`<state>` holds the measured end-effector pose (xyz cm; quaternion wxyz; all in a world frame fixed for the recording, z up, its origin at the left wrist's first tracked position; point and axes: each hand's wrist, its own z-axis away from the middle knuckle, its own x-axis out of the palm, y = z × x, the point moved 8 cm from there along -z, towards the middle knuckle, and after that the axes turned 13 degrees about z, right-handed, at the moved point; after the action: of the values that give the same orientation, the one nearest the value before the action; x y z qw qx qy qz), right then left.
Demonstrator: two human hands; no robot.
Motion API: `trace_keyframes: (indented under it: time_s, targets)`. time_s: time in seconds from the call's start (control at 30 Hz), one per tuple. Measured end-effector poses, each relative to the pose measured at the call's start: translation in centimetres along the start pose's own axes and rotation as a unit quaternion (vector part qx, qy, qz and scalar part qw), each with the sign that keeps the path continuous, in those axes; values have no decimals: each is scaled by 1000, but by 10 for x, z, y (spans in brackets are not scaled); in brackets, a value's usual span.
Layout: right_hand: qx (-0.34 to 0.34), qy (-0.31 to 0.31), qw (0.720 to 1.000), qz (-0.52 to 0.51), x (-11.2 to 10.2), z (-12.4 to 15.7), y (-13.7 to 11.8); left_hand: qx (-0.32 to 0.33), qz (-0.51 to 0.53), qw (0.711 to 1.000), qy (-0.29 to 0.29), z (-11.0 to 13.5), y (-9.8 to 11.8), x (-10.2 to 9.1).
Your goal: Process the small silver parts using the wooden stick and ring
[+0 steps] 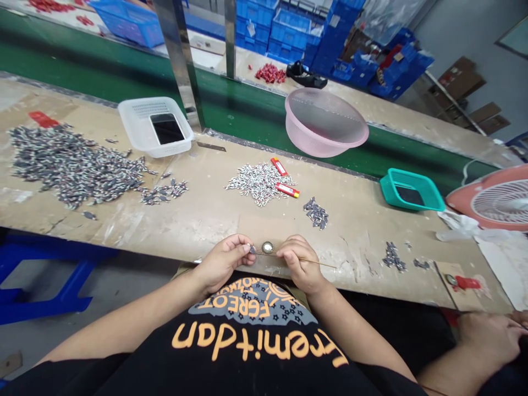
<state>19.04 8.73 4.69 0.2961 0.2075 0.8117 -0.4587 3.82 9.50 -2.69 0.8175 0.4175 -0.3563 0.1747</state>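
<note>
At the near edge of the workbench, my left hand is closed in a pinch on a small grey part. My right hand is closed on a thin stick that runs from the left hand's pinch out to the right. A small round metal piece lies on the bench between the two hands. A heap of small white and grey parts lies farther back, with two red lighters beside it.
A big spread of grey parts covers the left of the bench. A white basket holds a phone. A pink bowl, a teal tray and a fan stand to the right. Another person's hand rests at lower right.
</note>
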Motion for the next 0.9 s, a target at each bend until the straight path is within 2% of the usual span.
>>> trace_keyframes:
  time_s: [0.2, 0.67, 0.9]
  targets:
    - [-33, 1, 998, -55, 2, -9, -23, -1, -9, 1000, -5, 0, 1, 2]
    - [-37, -6, 998, -42, 9, -10, -23, -2, -15, 1000, -6, 0, 0, 2]
    - [-61, -18, 998, -26, 12, -14, -32, -2, -13, 1000, -8, 0, -1, 1]
